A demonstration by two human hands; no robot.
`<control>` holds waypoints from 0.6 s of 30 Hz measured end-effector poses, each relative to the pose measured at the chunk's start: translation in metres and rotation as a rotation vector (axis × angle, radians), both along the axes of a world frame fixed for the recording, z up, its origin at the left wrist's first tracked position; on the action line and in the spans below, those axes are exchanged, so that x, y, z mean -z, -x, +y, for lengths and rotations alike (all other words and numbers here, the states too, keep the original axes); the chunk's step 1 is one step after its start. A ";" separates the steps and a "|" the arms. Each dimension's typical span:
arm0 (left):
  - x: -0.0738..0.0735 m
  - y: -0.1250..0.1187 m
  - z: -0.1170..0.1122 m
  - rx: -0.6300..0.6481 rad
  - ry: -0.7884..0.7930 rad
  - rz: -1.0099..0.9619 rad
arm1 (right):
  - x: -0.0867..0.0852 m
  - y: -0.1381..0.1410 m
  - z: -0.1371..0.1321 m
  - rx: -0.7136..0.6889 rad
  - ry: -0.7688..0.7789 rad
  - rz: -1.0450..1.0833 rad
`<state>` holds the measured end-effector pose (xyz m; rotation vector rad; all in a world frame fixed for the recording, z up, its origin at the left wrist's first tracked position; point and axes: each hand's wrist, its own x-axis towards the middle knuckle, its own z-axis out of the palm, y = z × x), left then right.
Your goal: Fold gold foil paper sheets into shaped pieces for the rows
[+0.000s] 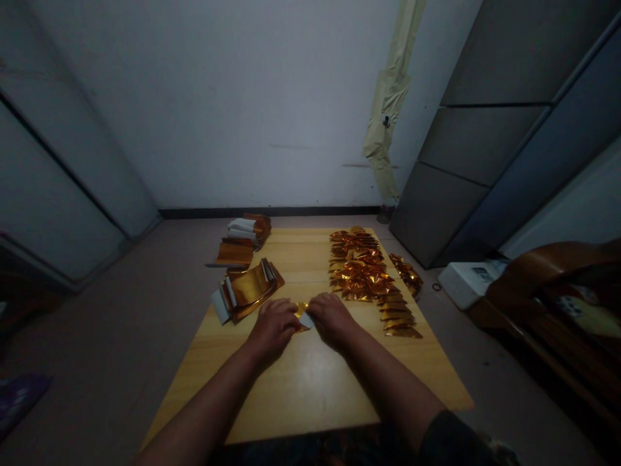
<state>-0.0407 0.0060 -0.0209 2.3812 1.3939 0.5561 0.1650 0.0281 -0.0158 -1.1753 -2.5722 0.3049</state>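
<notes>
Between my two hands, over the middle of the wooden table (301, 382), is a small sheet of gold foil paper (305, 320), partly folded, with a pale grey side showing. My left hand (276, 323) has its fingers closed on the sheet's left side. On its right side, the curled fingers of my right hand (332, 317) grip it; their tips are partly hidden. Loose gold foil sheets (250, 288) with grey backs lie curved in a pile just beyond my left hand. To the right, folded gold foil pieces (361, 265) lie overlapped in rows.
More foil sheets (237, 249) rest at the table's far left edge. Another heap of folded foil (407, 275) is beyond the right edge. A grey refrigerator (475, 142), a white box (466, 285) and a wooden seat (543, 310) stand to the right. A white wall (252, 110) rises behind.
</notes>
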 end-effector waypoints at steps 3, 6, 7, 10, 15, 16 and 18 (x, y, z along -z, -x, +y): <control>0.001 0.002 -0.015 0.018 -0.100 0.075 | -0.003 -0.004 -0.008 -0.014 -0.047 -0.030; 0.008 0.006 -0.024 0.036 -0.160 0.092 | -0.006 -0.006 -0.013 0.001 -0.057 -0.052; 0.010 0.008 -0.025 0.043 -0.172 0.094 | -0.007 -0.007 -0.015 0.001 -0.061 -0.054; 0.017 0.012 -0.025 0.066 -0.190 0.106 | -0.009 -0.007 -0.016 -0.010 -0.079 -0.049; 0.018 0.009 -0.024 0.084 -0.213 0.080 | -0.011 -0.006 -0.015 -0.009 -0.093 -0.067; 0.017 0.008 -0.024 0.074 -0.211 0.067 | -0.011 -0.006 -0.015 -0.008 -0.094 -0.068; 0.015 0.006 -0.026 0.048 -0.199 0.054 | -0.010 -0.006 -0.014 -0.011 -0.094 -0.068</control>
